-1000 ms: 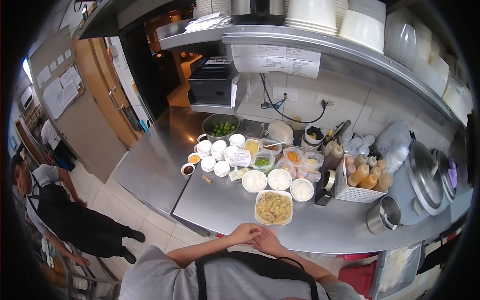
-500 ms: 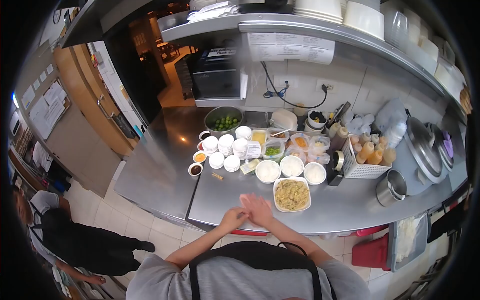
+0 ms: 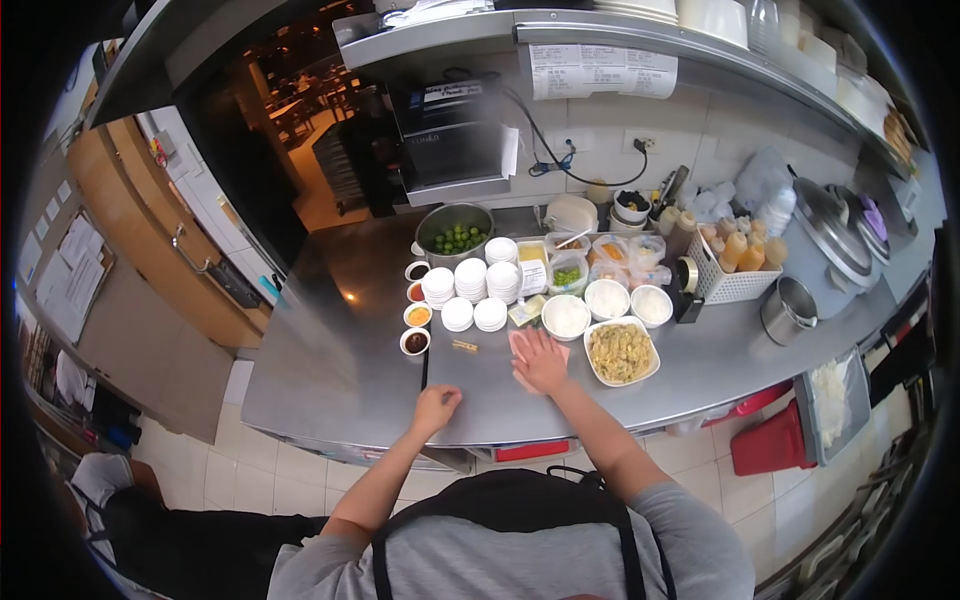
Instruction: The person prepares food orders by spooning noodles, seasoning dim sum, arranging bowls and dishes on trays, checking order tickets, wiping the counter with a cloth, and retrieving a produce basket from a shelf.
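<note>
My right hand (image 3: 541, 364) lies flat with spread fingers on a pink cloth (image 3: 520, 378), pressing it to the steel counter (image 3: 480, 405). The cloth's edges show around the palm. My left hand (image 3: 437, 408) is curled closed over the counter's front edge, and I see nothing in it. Just right of the cloth stands a square white bowl of yellowish chopped food (image 3: 622, 353). Behind my right hand is a white tub of rice (image 3: 566, 317), with a small wrapped packet (image 3: 526, 311) beside it. A wooden clothespin (image 3: 465, 346) lies left of the cloth.
Stacked white lidded cups (image 3: 470, 285), sauce cups (image 3: 416, 342) and a pot of green limes (image 3: 455, 236) stand at the back left. A bottle basket (image 3: 735, 275) and a metal pitcher (image 3: 789, 311) stand right. Another person (image 3: 190, 540) is at lower left.
My hands have separated. The right moved forward and slightly right with the pink cloth; the left drew back to the left. The view has shifted, and the other person has moved closer.
</note>
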{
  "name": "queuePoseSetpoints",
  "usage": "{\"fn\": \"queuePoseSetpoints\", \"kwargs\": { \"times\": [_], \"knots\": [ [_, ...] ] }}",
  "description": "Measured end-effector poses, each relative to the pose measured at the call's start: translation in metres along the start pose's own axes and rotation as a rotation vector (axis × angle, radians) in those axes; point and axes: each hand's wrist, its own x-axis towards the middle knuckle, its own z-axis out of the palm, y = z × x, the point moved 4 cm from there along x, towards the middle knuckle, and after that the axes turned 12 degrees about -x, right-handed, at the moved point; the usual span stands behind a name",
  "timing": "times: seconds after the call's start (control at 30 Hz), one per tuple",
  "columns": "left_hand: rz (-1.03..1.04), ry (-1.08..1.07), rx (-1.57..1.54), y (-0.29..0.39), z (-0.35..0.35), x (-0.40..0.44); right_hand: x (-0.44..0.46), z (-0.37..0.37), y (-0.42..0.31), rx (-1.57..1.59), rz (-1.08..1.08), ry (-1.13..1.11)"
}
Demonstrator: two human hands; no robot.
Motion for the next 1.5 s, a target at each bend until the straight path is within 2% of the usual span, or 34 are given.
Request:
{"fn": "queuePoseSetpoints", "kwargs": {
  "times": [0.07, 0.13, 0.17, 0.23, 0.27, 0.33, 0.4, 0.53, 0.6, 0.67, 0.73, 0.77, 0.83, 0.87, 0.93, 1.0, 1.07, 1.2, 1.27, 1.5],
  "knots": [
    [0.043, 0.038, 0.017, -0.004, -0.008, 0.016, -0.011, -0.015, -0.008, -0.044, 0.04, 0.033],
    [0.066, 0.056, 0.036, -0.002, -0.011, 0.031, -0.036, -0.02, -0.027, -0.047, -0.077, -0.011],
    [0.078, 0.083, 0.061, -0.001, -0.012, 0.037, -0.048, -0.025, -0.032, -0.055, -0.064, -0.015],
    [0.144, 0.093, 0.095, -0.004, -0.008, 0.052, -0.073, -0.038, -0.042, 0.076, -0.172, -0.159],
    [0.205, 0.119, 0.135, -0.005, -0.006, 0.059, -0.081, -0.048, -0.04, 0.071, -0.159, -0.164],
    [0.2, 0.078, 0.164, -0.009, 0.002, 0.072, -0.097, -0.066, -0.031, 0.079, -0.153, -0.17],
    [0.22, 0.134, 0.289, -0.011, 0.006, 0.08, -0.118, -0.074, -0.013, 0.04, -0.134, -0.176],
    [0.237, 0.102, 0.35, -0.011, 0.01, 0.09, -0.161, -0.087, 0.046, -0.045, -0.099, -0.132],
    [0.189, -0.043, 0.357, -0.019, 0.015, 0.092, -0.179, -0.098, 0.081, -0.014, 0.109, -0.068],
    [0.165, -0.024, 0.34, -0.008, 0.016, 0.087, -0.188, -0.104, 0.118, -0.13, 0.212, -0.051],
    [0.144, -0.002, 0.327, 0.005, 0.018, 0.087, -0.205, -0.091, 0.167, -0.125, 0.495, 0.007],
    [0.235, 0.038, 0.271, 0.016, 0.019, 0.092, -0.203, -0.084, 0.178, -0.123, 0.495, 0.008],
    [0.375, 0.093, 0.147, 0.058, 0.015, 0.103, -0.197, -0.076, 0.204, -0.347, 0.72, -0.016],
    [0.422, 0.107, 0.081, 0.09, 0.009, 0.112, -0.191, -0.071, 0.208, -0.345, 0.719, -0.017],
    [0.557, 0.206, -0.039, 0.127, 0.001, 0.14, -0.183, -0.062, 0.221, -0.43, 0.832, -0.124],
    [0.52, 0.231, -0.2, 0.182, -0.018, 0.162, -0.175, -0.058, 0.229, -0.442, 0.833, -0.129],
    [0.555, 0.25, -0.516, 0.211, -0.028, 0.197, -0.169, -0.055, 0.237, -0.449, 0.833, -0.133],
    [0.584, 0.241, -0.766, 0.293, -0.06, 0.226, -0.165, -0.054, 0.249, -0.44, 0.811, -0.085],
    [0.623, 0.292, -0.802, 0.315, -0.067, 0.249, -0.162, -0.054, 0.254, -0.448, 0.783, -0.05],
    [0.543, 0.087, -1.175, 0.356, -0.062, 0.281, -0.158, -0.053, 0.268, -0.446, 0.766, -0.024]
  ]
}}
